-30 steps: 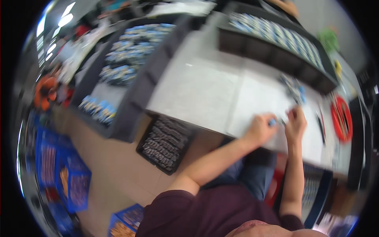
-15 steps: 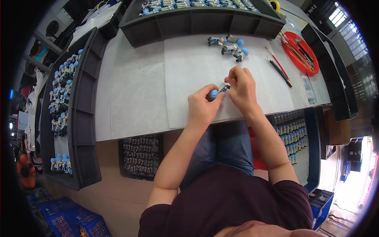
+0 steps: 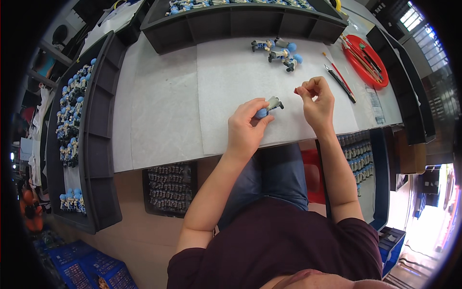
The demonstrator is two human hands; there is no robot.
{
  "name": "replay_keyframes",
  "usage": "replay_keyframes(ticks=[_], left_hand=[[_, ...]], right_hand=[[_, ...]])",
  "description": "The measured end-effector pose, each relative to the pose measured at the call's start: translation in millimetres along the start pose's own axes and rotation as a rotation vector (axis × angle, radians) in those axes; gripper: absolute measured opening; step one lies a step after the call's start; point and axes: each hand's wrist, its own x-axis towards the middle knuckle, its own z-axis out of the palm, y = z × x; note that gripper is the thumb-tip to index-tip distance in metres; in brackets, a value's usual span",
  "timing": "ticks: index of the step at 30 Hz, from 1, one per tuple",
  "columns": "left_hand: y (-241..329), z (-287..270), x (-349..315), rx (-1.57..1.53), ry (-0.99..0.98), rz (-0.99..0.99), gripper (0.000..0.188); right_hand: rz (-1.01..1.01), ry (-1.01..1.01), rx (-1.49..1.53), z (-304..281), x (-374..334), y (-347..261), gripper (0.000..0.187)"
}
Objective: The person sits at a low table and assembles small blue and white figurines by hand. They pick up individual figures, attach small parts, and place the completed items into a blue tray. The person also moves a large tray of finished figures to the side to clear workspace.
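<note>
My left hand grips a small figurine by its blue-haired head. Its pale body and dark feet stick out to the right, just above the white paper. To the right of it, my right hand is closed in a pinch, apart from the figurine. A tiny red piece pokes out at its fingertips; its kind is too small to tell. Beyond my hands, several more blue-haired figurines lie in a loose group on the paper.
A dark grey crate of figurines stands at the far edge, another crate at the left. On the right lie a craft knife, a thin red brush and a red dish of brushes. Trays of figurines sit below the table.
My right hand has drawn away from the figurine to the right, with the tiny red piece at its fingertips. The figurine stays in my left hand, more of its body now showing.
</note>
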Motion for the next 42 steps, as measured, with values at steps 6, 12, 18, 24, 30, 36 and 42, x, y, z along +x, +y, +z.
replay_keyframes(ticks=[6, 12, 18, 24, 30, 36, 42], left_hand=[[-6, -7, 1, 0.214, -0.128, 0.127, 0.028], [2, -2, 0, -0.010, -0.072, -0.036, 0.040], [4, 0, 0, 0.040, -0.092, -0.051, 0.041], [5, 0, -1, 0.058, -0.103, -0.076, 0.041], [6, -3, 1, 0.002, -0.104, -0.107, 0.042], [6, -5, 2, -0.203, -0.109, -0.113, 0.048], [7, -4, 1, -0.264, -0.104, -0.092, 0.049]], right_hand=[[0.108, 0.026, 0.058, -18, -16, 14, 0.014], [0.122, 0.033, 0.089, -17, -25, 8, 0.013], [0.068, 0.015, 0.107, -2, -26, -17, 0.015], [-0.256, -0.044, -0.206, 15, -22, -15, 0.013], [-0.087, -0.010, -0.366, -10, 17, 5, 0.015], [0.086, -0.204, -0.069, -5, -11, -15, 0.031], [0.209, -0.311, 0.293, 7, -45, -8, 0.025]])
